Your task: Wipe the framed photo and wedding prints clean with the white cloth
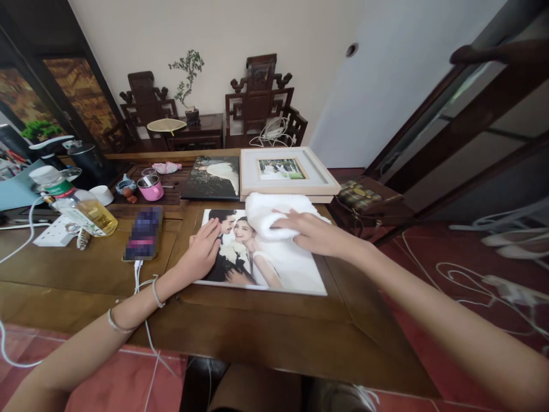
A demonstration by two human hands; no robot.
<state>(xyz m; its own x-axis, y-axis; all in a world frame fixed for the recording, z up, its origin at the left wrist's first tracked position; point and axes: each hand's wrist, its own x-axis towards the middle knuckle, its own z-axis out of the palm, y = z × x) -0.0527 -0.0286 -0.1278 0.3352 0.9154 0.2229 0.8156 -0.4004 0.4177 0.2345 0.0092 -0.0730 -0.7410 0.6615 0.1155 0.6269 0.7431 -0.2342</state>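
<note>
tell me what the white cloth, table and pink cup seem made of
White cloth: probably cotton or microfibre, judging by its matte, fluffy surface. Table: seemingly varnished wood, given its brown sheen and panel seams. Pink cup: perhaps glossy plastic outside, metal inside, where it looks silvery.

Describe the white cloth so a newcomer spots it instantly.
On the wooden table, find the couple's portrait panel lying flat between the hands. The white cloth lies over its far right part, with the right hand on it. Unlike the flat portrait and the framed picture behind, it's soft and bunched.
</note>
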